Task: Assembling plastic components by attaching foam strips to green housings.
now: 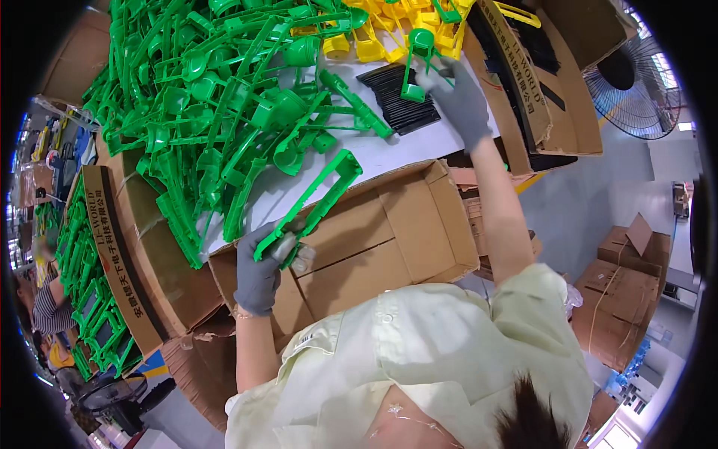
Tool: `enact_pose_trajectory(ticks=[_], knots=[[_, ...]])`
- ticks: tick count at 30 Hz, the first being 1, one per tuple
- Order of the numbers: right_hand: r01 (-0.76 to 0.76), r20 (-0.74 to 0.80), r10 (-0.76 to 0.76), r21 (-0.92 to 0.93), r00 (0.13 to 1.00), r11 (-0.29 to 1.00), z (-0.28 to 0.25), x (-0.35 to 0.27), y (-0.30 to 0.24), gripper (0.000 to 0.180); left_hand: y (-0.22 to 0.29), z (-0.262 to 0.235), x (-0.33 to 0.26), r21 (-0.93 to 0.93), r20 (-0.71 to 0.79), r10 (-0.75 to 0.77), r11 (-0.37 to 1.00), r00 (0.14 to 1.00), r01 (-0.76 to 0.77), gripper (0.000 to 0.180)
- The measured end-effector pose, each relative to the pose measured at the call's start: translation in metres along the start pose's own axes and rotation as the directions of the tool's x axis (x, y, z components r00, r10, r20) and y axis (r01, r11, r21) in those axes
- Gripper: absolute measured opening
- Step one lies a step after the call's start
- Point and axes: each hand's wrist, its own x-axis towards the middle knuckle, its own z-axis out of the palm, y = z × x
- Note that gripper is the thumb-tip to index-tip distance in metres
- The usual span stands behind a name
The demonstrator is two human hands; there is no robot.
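Note:
My left hand (263,273), in a grey glove with pale fingertips, is closed on one end of a long green plastic frame (318,196). That frame slants up and away over the cardboard box (381,243) in front of me. Farther off and to the right, my gloved right hand (458,101) has its fingers closed at a smaller-looking green plastic part (420,43) with a rounded cup end. Beneath and beside that hand lies a stack of thin black strips (400,99) on the white table surface (374,153).
A large heap of green plastic parts (217,90) covers the table's left and middle; yellow parts (374,37) lie at the back. Cardboard boxes flank both sides, the left one (123,258) beside more green frames. A fan (632,82) stands at right; a person's striped sleeve (52,307) shows far left.

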Motion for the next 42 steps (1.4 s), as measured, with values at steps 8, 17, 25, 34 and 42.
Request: enact_pose_trajectory(ticks=[8, 17, 25, 34, 42], knots=[[-0.073, 0.027, 0.086, -0.324, 0.996, 0.943, 0.018, 0.069, 0.004, 0.05, -0.014, -0.004, -0.019, -0.114, 0.079, -0.062, 0.991, 0.995, 0.071, 0.036], [0.066, 0.342, -0.279, 0.521, 0.898, 0.851, -0.003, 0.032, -0.199, 0.044, -0.023, -0.005, -0.019, -0.143, -0.062, 0.002, 0.99, 0.998, -0.011, 0.034], [0.485, 0.376, -0.443, -0.022, 0.814, 0.874, -0.023, 0.009, -0.039, 0.028, -0.036, -0.008, -0.018, -0.175, -0.007, -0.048, 0.984, 0.999, 0.046, 0.035], [0.628, 0.436, -0.498, -0.23, 0.75, 0.744, -0.022, -0.027, 0.012, 0.039, -0.039, -0.001, -0.01, -0.143, 0.062, -0.106, 0.983, 0.992, 0.114, 0.032], [0.813, 0.677, -0.523, -0.199, 0.518, 0.547, -0.002, 0.036, -0.007, 0.107, -0.045, -0.004, -0.004, -0.138, 0.024, -0.124, 0.982, 0.992, 0.126, 0.034]])
